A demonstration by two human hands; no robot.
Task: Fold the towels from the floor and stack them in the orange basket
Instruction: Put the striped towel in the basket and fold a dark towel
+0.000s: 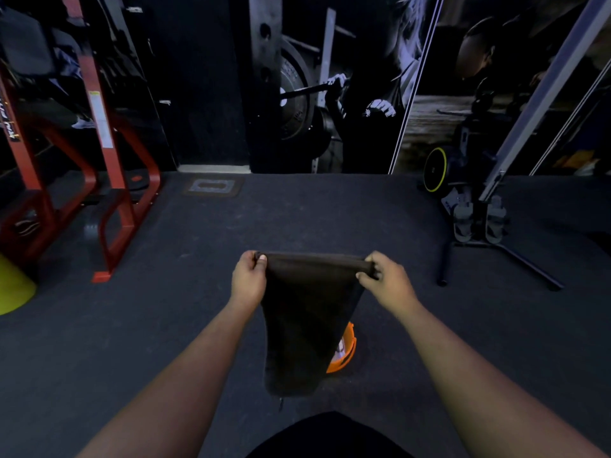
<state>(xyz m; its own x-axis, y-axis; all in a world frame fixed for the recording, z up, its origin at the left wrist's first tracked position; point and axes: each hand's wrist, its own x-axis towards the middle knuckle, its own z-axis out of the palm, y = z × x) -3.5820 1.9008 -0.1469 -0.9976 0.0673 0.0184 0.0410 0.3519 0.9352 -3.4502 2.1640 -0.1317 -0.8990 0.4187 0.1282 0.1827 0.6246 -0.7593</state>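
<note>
A dark brown towel hangs in the air in front of me, stretched along its top edge. My left hand pinches its top left corner and my right hand pinches its top right corner. The cloth hangs down folded over itself, narrowing toward its lower end. Behind it on the floor stands the orange basket, mostly hidden by the towel; only its right rim shows.
Dark gym flooring spreads all around. A red steel machine frame stands at the left, with a yellow cone near it. A rowing machine base with black legs sits at the right. A mural wall closes the back.
</note>
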